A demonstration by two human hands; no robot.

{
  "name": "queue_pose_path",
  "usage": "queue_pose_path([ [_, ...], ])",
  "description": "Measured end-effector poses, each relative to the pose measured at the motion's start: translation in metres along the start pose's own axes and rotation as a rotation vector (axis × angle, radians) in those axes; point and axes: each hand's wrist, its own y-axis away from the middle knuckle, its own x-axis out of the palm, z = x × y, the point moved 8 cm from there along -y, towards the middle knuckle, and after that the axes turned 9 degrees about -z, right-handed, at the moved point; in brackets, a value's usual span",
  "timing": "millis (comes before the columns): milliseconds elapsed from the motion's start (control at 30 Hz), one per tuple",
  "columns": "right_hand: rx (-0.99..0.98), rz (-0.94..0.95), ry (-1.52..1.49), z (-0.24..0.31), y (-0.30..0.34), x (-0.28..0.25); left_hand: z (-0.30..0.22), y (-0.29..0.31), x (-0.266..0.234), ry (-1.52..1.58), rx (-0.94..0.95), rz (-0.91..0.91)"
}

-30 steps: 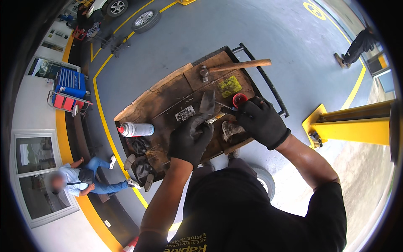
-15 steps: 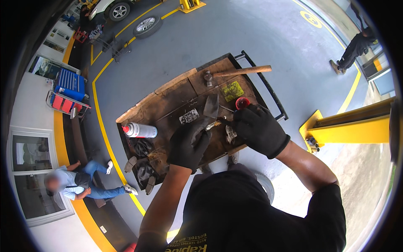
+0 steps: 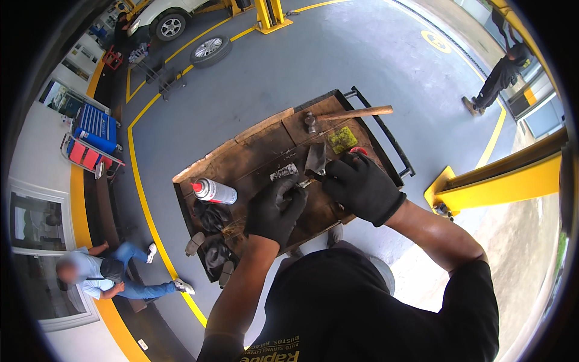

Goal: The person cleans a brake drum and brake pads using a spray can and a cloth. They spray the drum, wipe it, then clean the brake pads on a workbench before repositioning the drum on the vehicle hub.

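Observation:
My black-gloved left hand (image 3: 276,210) is closed in a pinch over a worn wooden cart top (image 3: 256,158). Between its fingertips sits a small metallic part (image 3: 306,183), too small to name. Just right of it, my gloved right hand (image 3: 365,186) has its fingers closed; what they hold is hidden. A flat grey scraper blade (image 3: 315,158) lies beyond the fingertips. Left of the blade is a scuffed, silvery rectangular piece (image 3: 284,172). A red round cap (image 3: 359,150) shows partly behind my right hand, near a yellow-green square pad (image 3: 343,139).
A hammer (image 3: 353,114) lies along the cart's far edge. On the left are a spray can (image 3: 216,191), crumpled black items (image 3: 212,215) and brake pads (image 3: 195,244). A yellow lift post (image 3: 497,187) stands right. One person (image 3: 102,274) sits left; another (image 3: 497,78) stands far right.
The cart and its things have shifted slightly right in view. Against the cart, my right hand has moved left, closer to my left hand, and covers more of the red cap.

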Motion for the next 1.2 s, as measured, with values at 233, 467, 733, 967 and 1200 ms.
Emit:
queue_pose_path([
  [233, 0.094, -0.016, 0.025, 0.011, -0.025, -0.007, 0.009, -0.001, -0.026, 0.062, -0.037, 0.005],
  [467, 0.060, 0.052, 0.038, 0.020, -0.042, 0.007, 0.023, -0.001, -0.036, 0.127, -0.230, 0.024],
  [733, -0.019, 0.072, -0.023, 0.031, -0.055, 0.000, -0.010, -0.004, -0.057, -0.185, 0.435, -0.068],
  [967, -0.001, 0.100, 0.039, 0.027, -0.060, 0.000, -0.019, 0.004, -0.073, -0.387, 0.720, -0.117],
  [1200, -0.001, 0.147, -0.010, 0.023, -0.060, 0.002, -0.022, 0.007, -0.080, -0.405, 0.785, -0.082],
])
